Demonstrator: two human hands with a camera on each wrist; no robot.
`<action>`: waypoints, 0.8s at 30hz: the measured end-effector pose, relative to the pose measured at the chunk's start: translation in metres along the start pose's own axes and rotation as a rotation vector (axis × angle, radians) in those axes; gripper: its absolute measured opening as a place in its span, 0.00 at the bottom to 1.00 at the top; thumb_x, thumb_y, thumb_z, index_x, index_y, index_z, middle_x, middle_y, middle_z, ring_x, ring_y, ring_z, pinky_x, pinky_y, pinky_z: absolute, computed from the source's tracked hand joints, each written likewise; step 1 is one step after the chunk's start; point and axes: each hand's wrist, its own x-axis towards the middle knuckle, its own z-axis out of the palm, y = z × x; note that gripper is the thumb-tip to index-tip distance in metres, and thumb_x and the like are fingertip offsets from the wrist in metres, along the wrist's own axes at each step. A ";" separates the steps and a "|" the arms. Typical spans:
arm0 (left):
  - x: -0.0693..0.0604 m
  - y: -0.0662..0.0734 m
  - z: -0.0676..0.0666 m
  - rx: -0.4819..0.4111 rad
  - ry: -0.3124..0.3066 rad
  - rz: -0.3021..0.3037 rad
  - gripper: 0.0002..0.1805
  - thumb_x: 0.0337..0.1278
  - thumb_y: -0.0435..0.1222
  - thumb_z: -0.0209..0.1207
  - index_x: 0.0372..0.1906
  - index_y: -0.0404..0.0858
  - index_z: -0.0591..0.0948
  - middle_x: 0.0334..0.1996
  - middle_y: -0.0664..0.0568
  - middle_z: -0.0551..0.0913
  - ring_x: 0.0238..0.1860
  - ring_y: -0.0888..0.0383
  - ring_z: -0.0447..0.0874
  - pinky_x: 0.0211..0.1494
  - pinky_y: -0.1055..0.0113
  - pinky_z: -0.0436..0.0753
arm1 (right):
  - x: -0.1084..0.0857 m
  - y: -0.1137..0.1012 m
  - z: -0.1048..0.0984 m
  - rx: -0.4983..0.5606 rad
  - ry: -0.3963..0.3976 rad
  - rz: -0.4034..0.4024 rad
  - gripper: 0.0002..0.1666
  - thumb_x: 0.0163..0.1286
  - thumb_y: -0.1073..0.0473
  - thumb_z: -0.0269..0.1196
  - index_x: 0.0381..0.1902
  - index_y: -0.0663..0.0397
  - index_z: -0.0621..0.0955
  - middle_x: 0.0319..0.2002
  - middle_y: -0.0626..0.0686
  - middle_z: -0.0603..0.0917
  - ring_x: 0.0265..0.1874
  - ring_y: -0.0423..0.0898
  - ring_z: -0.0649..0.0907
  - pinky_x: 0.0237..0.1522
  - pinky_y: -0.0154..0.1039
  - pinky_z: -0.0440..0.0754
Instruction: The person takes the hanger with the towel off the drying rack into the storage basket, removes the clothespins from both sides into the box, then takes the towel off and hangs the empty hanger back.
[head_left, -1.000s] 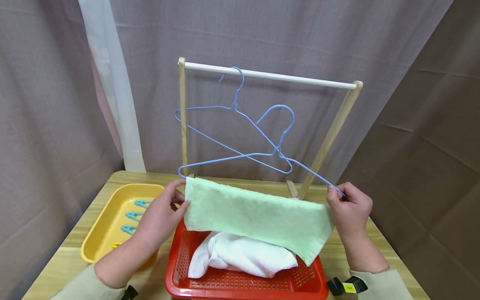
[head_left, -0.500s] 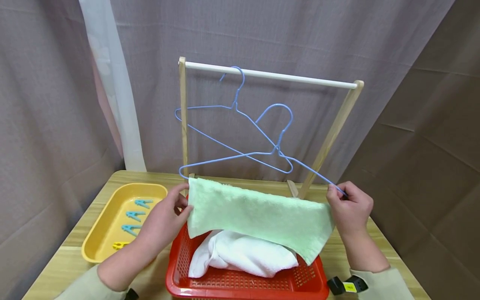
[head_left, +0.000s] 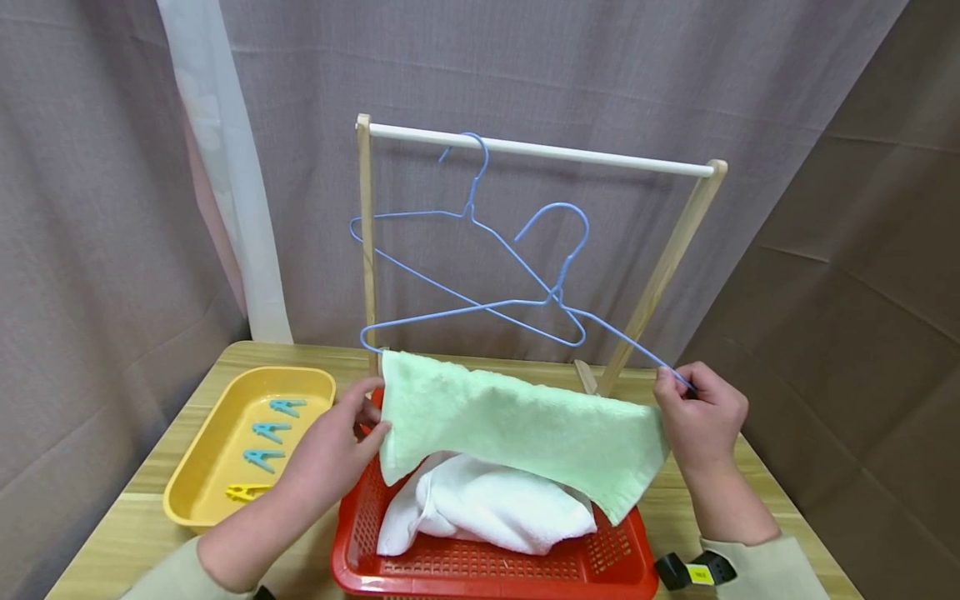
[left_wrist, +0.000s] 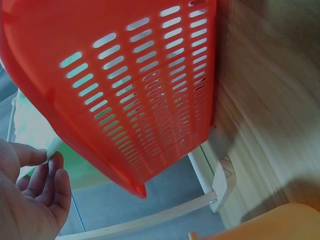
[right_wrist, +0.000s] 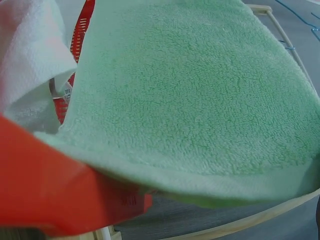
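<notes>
A light green towel (head_left: 517, 417) hangs folded over the lower bar of a blue wire hanger (head_left: 450, 315), above the red basket. With thumb and index finger my left hand (head_left: 341, 442) pinches the towel's left edge; the left wrist view shows the white hem (left_wrist: 54, 148) between the fingertips. My right hand (head_left: 701, 412) grips the hanger's right end, next to the towel's right edge. In the right wrist view the green towel (right_wrist: 200, 90) fills most of the picture, and that hand is barely visible at the right edge.
A white towel (head_left: 495, 508) lies in the red basket (head_left: 450, 575). Behind, a second blue hanger (head_left: 420, 215) hangs from the white rod (head_left: 585, 154) of a wooden rack (head_left: 660, 275). At left, a yellow tray (head_left: 187, 467) holds several clothespins (head_left: 266, 431).
My left hand has shifted slightly right and down along the towel's left edge. That edge hangs lower at its bottom corner, and the held hanger has risen a little. My right hand stays nearly still.
</notes>
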 end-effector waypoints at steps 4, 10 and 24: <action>-0.001 0.000 0.001 0.006 -0.002 0.006 0.27 0.59 0.33 0.66 0.63 0.43 0.72 0.32 0.59 0.78 0.35 0.61 0.79 0.40 0.63 0.81 | 0.001 -0.001 0.001 -0.001 0.012 -0.001 0.15 0.53 0.71 0.64 0.11 0.62 0.73 0.13 0.37 0.68 0.16 0.28 0.63 0.21 0.26 0.58; -0.003 0.000 0.001 0.018 -0.008 0.008 0.27 0.59 0.34 0.66 0.63 0.43 0.72 0.32 0.59 0.78 0.35 0.62 0.79 0.40 0.63 0.81 | 0.000 -0.002 0.001 0.002 0.016 0.000 0.15 0.54 0.70 0.64 0.11 0.63 0.73 0.13 0.38 0.67 0.16 0.27 0.63 0.21 0.26 0.57; -0.006 -0.001 0.003 0.017 -0.032 -0.030 0.28 0.59 0.34 0.66 0.64 0.43 0.72 0.32 0.60 0.78 0.35 0.62 0.78 0.37 0.66 0.80 | 0.001 -0.001 0.002 0.030 0.037 0.018 0.15 0.53 0.70 0.65 0.11 0.63 0.73 0.13 0.37 0.67 0.16 0.28 0.63 0.21 0.26 0.58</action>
